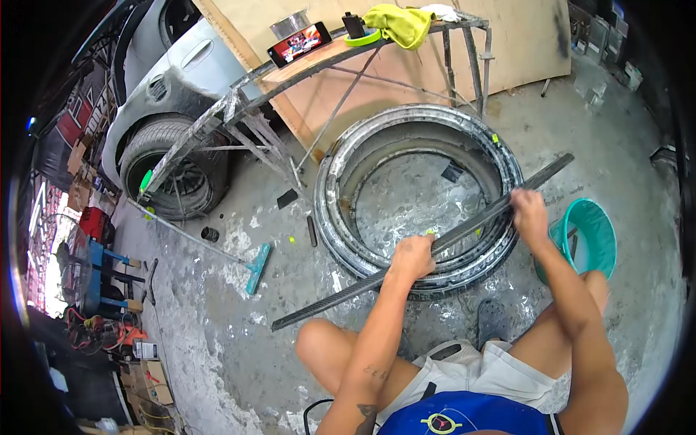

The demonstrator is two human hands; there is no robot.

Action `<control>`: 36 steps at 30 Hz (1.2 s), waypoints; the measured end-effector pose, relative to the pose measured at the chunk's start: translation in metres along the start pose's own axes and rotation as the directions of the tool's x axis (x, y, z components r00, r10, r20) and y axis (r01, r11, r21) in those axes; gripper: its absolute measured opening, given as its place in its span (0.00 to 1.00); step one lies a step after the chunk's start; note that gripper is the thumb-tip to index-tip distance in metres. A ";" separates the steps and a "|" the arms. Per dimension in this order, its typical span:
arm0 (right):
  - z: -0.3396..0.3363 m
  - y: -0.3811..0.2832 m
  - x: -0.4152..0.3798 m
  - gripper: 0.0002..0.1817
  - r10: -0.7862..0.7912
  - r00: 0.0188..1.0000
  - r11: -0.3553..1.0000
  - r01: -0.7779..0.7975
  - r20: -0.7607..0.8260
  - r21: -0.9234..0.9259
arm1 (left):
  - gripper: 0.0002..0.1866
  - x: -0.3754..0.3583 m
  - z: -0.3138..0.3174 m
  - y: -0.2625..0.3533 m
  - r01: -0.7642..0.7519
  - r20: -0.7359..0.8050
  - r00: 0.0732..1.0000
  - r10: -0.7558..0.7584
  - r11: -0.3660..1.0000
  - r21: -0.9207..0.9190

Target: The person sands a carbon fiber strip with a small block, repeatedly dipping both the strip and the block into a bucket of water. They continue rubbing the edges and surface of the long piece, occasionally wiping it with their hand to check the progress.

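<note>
A long, dark strip with a woven, carbon-fibre-like surface (471,222) lies slantwise across a wet, blackened tyre (330,210) that rests flat on the floor. Around the strip's middle, above the near part of the tyre, my left hand (413,259) is closed. Farther along, by the tyre's right side, my right hand (530,215) also grips the strip, its fingers partly hidden. One end of the strip sticks out past my right hand; the other reaches low left, near my knee.
To the right stands a teal bucket (599,230) with dark pieces inside. A teal floor squeegee (257,270) lies left. Behind the tyre, a metal stand (341,58) bears a phone (299,45), tape (362,38) and a yellow-green cloth (400,25). A car (192,61) is at upper left.
</note>
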State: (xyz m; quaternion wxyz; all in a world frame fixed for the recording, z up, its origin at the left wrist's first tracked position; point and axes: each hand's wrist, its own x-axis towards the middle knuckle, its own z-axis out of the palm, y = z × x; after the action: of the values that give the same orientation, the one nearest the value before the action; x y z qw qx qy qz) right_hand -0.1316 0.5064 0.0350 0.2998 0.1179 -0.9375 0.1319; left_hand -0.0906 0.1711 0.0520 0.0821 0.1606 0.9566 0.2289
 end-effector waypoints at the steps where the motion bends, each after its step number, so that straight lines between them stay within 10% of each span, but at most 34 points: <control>1: 0.003 0.013 0.010 0.14 0.059 0.998 0.998 -0.060 -0.023 -0.025 | 0.18 0.001 -0.004 0.000 0.006 0.005 1.000 -0.006 1.000 0.006; 5: 0.012 0.004 0.024 0.14 0.314 0.933 0.938 -0.334 -0.176 -0.095 | 0.20 0.004 -0.015 0.001 0.038 0.083 0.996 -0.036 0.999 -0.024; 11: 0.019 -0.028 -0.003 0.22 -0.127 0.990 0.990 0.131 -0.055 0.058 | 0.20 0.007 -0.019 -0.001 0.068 0.088 0.994 -0.064 0.997 -0.041; 17: 0.019 0.004 0.036 0.11 0.359 0.911 0.911 -0.390 -0.205 -0.136 | 0.20 0.007 -0.021 0.000 0.061 0.120 0.991 -0.055 0.997 -0.042; 23: 0.006 -0.021 0.007 0.18 -0.239 0.970 0.971 0.239 -0.043 -0.007 | 0.21 0.007 -0.015 0.000 0.052 0.080 0.996 -0.048 0.998 -0.045; 26: 0.003 0.018 0.042 0.14 0.197 0.977 0.969 -0.207 -0.081 -0.134 | 0.20 0.008 -0.009 -0.005 0.027 0.074 0.997 -0.025 0.999 -0.032; 29: 0.020 0.005 0.033 0.14 0.318 0.930 0.925 -0.347 -0.185 -0.156 | 0.19 0.004 -0.009 -0.002 -0.008 0.047 0.999 0.009 1.000 -0.015; 33: 0.014 -0.065 -0.019 0.16 0.060 0.992 0.990 -0.046 -0.112 0.130 | 0.19 0.003 -0.009 -0.002 -0.001 0.035 0.999 0.001 1.000 -0.013; 36: 0.008 -0.013 0.001 0.14 -0.040 0.996 0.999 0.037 -0.075 -0.039 | 0.20 0.005 -0.003 -0.002 0.001 0.045 0.999 -0.002 1.000 0.017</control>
State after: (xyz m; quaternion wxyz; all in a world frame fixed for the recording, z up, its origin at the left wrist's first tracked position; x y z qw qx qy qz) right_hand -0.1330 0.4916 0.0316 0.3397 0.1254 -0.9253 0.1130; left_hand -0.0968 0.1694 0.0535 0.1025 0.1657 0.9565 0.2171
